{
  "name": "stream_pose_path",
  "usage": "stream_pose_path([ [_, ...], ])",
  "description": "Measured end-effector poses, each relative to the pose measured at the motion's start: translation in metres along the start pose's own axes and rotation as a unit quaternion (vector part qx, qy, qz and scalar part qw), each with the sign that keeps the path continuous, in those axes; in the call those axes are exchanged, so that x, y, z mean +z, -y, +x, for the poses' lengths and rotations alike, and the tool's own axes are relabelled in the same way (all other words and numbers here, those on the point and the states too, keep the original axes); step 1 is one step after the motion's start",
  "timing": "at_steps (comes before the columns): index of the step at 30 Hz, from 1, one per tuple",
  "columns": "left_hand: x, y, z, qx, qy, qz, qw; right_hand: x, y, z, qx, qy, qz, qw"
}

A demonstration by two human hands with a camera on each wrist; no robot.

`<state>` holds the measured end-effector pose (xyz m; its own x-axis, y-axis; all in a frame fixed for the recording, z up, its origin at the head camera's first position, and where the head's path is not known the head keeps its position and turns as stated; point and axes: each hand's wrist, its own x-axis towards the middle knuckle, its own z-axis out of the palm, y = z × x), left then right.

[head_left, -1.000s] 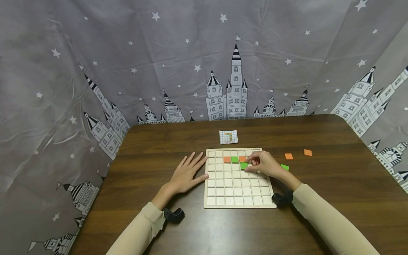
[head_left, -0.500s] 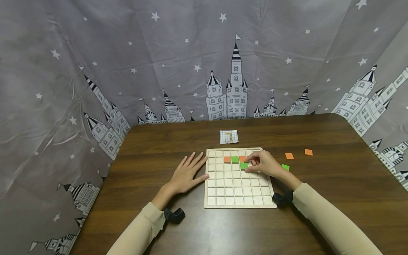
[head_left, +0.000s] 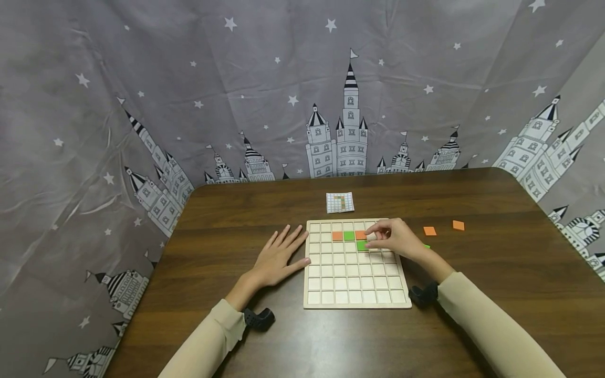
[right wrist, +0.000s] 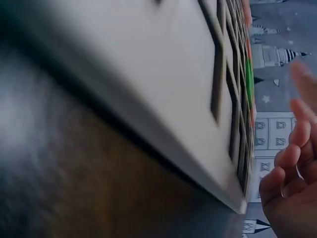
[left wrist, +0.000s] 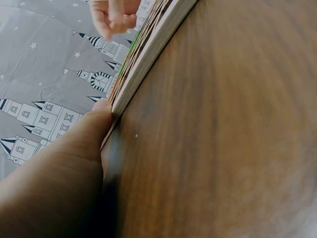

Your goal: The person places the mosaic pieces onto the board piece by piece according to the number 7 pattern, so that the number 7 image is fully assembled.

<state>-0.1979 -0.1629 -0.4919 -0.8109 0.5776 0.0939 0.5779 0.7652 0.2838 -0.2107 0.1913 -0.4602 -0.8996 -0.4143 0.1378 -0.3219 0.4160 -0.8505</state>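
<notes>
A pale wooden grid board (head_left: 347, 303) lies on the brown table. In its upper rows sit an orange tile (head_left: 337, 236), a green tile (head_left: 348, 236), a second orange tile (head_left: 361, 235) and, below that one, another green tile (head_left: 362, 245). My left hand (head_left: 276, 262) lies spread on the table, thumb and fingertips at the board's left edge. Over the upper right cells is my right hand (head_left: 394, 239), thumb and fingers apart, loosely curved, with no tile between them. The right wrist view shows these fingers (right wrist: 292, 158) raised above the board.
Behind the board lies a small printed grid card (head_left: 340, 202). Two loose orange tiles, a nearer one (head_left: 429, 231) and a farther one (head_left: 458, 225), lie on the table to the right. A loose green tile (head_left: 427, 246) is mostly hidden behind the right forearm.
My right hand has drawn slightly up and right, away from the second green tile, and its fingers have parted a little. The left hand has not moved.
</notes>
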Motion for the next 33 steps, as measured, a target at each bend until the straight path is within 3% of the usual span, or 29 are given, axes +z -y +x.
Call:
stream_pose_path([
  [7, -0.001, 0.0, 0.001, -0.002, 0.003, 0.0, 1.0, -0.017, 0.013, -0.007, 0.021, -0.024, 0.046, 0.998],
  [13, -0.001, 0.0, 0.001, -0.001, 0.003, -0.002, 1.0, -0.039, 0.012, -0.021, 0.03, -0.055, 0.01, 0.998],
  [25, 0.0, 0.0, 0.0, -0.004, 0.007, 0.0, 1.0, -0.081, -0.01, -0.051, 0.053, -0.127, -0.054, 0.989],
  [33, -0.001, -0.001, 0.0, -0.004, 0.005, 0.0, 1.0, -0.094, -0.032, -0.064, 0.079, -0.147, -0.06, 0.984],
])
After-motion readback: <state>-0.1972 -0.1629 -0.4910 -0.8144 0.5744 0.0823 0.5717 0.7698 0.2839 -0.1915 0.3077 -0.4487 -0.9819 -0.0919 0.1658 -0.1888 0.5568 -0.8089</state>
